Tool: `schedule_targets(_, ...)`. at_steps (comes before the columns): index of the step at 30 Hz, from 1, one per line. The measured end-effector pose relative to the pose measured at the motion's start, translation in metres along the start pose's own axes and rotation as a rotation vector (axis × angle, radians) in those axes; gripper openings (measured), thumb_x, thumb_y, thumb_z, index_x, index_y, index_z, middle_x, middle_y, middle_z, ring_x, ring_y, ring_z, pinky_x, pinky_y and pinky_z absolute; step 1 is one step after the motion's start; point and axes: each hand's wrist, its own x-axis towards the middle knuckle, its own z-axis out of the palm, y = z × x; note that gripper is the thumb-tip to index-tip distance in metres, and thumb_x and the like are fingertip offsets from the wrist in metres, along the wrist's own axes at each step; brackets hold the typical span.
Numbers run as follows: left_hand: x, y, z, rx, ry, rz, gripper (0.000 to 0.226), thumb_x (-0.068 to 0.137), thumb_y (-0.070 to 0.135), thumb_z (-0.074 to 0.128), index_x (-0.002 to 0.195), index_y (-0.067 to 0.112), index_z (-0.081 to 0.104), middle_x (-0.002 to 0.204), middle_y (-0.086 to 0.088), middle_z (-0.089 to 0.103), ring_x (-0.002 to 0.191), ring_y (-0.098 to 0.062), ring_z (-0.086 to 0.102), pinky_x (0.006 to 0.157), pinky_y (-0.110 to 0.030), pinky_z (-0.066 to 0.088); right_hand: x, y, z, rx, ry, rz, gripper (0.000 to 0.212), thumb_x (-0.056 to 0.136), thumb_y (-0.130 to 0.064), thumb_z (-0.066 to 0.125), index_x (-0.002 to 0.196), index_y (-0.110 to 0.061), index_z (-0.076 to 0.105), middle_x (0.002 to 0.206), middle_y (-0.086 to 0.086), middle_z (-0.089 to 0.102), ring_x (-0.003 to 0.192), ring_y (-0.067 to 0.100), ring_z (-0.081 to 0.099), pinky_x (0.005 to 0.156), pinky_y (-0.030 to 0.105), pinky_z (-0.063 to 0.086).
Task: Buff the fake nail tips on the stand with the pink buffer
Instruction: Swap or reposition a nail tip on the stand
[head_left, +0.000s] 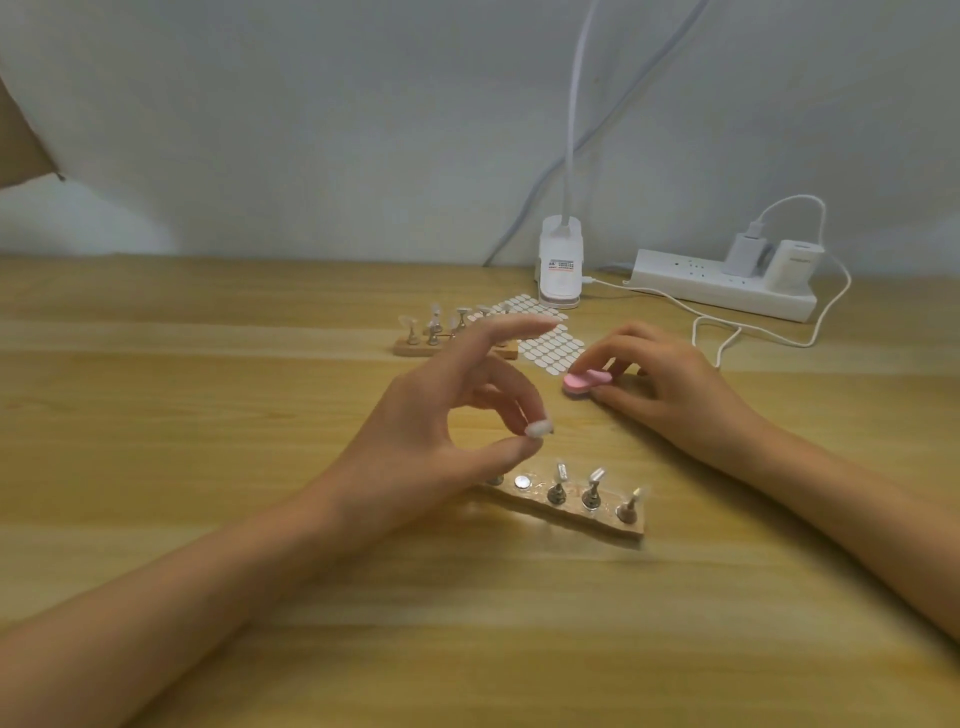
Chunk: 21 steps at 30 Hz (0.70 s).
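Three tips (595, 475) seated: they stand on pegs at the right end of the near stand (571, 513). Beside them a bare magnet disc (523, 482) shows a seat with no peg.
Nail tip (537, 429) in hand: my left hand (431, 415) pinches it between thumb and a curled finger, just above the stand's left half, with the index finger stretched clear. I judge it is held free so that the buffer can reach its face without knocking the neighbours.
Pink buffer (584, 383): it lies flat on the table (208, 467), beyond the stand and apart from it. My right hand (670, 384) curls its fingers over the top and sets the thumb at the near edge, gripping it. I see no lift yet.
Step, as I judge it: the buffer is being picked up to meet the held tip, and no buffing contact is made.
Far stand (452, 340): a second row of tips sits well back, touching or just beside a sheet of white oval stickers (550, 340), likely parked out of the working area.
Lamp clip (560, 270): its label has a red block and dark print, too blurred for me to read.
Power strip (722, 288): a charger (745, 254) and a white adapter (789, 265) are plugged in. The adapter's faint grey word is unreadable.
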Motion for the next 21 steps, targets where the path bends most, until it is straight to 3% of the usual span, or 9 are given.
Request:
schedule_targets(3, -0.004, -0.001, 0.004, 0.036, -0.015, 0.001, 0.065, 0.084, 0.012, 0.079, 0.140, 0.031, 0.050, 0.086, 0.008, 0.072, 0.093, -0.019, 0.068, 0.097, -0.019, 0.046, 0.000, 0.001, 0.000, -0.008, -0.012, 0.002, 0.017, 0.088, -0.007, 0.072, 0.104, -0.012, 0.072, 0.106, 0.003, 0.060, 0.090, 0.016, 0.061, 0.082, 0.015, 0.044)
schedule_targets(6, -0.009, 0.001, 0.009, 0.033, -0.028, -0.049, 0.063, 0.083, 0.013, 0.079, 0.135, 0.037, 0.052, 0.086, 0.011, 0.072, 0.102, -0.009, 0.062, 0.080, -0.013, 0.049, -0.001, 0.002, 0.000, -0.018, -0.023, -0.003, 0.016, 0.090, -0.005, 0.070, 0.104, -0.013, 0.071, 0.105, 0.003, 0.060, 0.091, 0.016, 0.060, 0.082, 0.015, 0.042)
schedule_targets(8, -0.012, -0.001, 0.010, 0.023, -0.019, -0.085, 0.060, 0.082, 0.011, 0.078, 0.131, 0.037, 0.054, 0.085, 0.011, 0.072, 0.096, -0.003, 0.061, 0.069, -0.012, 0.049, 0.000, 0.002, 0.000, -0.029, -0.027, -0.015, 0.016, 0.090, -0.005, 0.069, 0.104, -0.013, 0.071, 0.104, 0.002, 0.061, 0.091, 0.016, 0.059, 0.081, 0.014, 0.040)
schedule_targets(11, -0.013, -0.006, 0.010, 0.047, -0.009, -0.133, 0.062, 0.080, 0.009, 0.080, 0.130, 0.036, 0.054, 0.084, 0.011, 0.073, 0.081, -0.001, 0.061, 0.070, -0.009, 0.044, 0.000, 0.003, 0.001, -0.036, -0.029, -0.019, 0.017, 0.090, -0.004, 0.069, 0.103, -0.014, 0.071, 0.103, 0.002, 0.061, 0.091, 0.015, 0.058, 0.080, 0.012, 0.040)
schedule_targets(14, -0.012, -0.010, 0.010, 0.023, -0.010, -0.183, 0.064, 0.078, 0.006, 0.081, 0.127, 0.036, 0.054, 0.081, 0.010, 0.072, 0.071, 0.000, 0.058, 0.075, -0.014, 0.048, 0.000, 0.004, 0.002, -0.056, -0.023, -0.021, 0.015, 0.090, -0.006, 0.069, 0.103, -0.014, 0.071, 0.103, 0.000, 0.061, 0.091, 0.014, 0.059, 0.079, 0.010, 0.039)
schedule_targets(19, -0.011, -0.013, 0.006, 0.010, -0.010, -0.234, 0.062, 0.080, 0.005, 0.080, 0.125, 0.037, 0.052, 0.080, 0.008, 0.070, 0.071, -0.005, 0.058, 0.083, -0.032, 0.052, -0.001, 0.005, 0.002, -0.075, -0.026, -0.023, 0.013, 0.090, -0.010, 0.070, 0.103, -0.014, 0.070, 0.105, -0.001, 0.062, 0.092, 0.013, 0.058, 0.078, 0.008, 0.039)
schedule_targets(21, -0.011, -0.014, 0.002, 0.019, -0.007, -0.239, 0.062, 0.079, 0.004, 0.080, 0.124, 0.037, 0.053, 0.080, 0.006, 0.070, 0.069, -0.006, 0.057, 0.081, -0.030, 0.052, -0.001, 0.005, 0.002, -0.065, -0.024, -0.019, 0.012, 0.091, -0.015, 0.070, 0.103, -0.014, 0.070, 0.105, -0.001, 0.063, 0.092, 0.014, 0.059, 0.078, 0.011, 0.042)
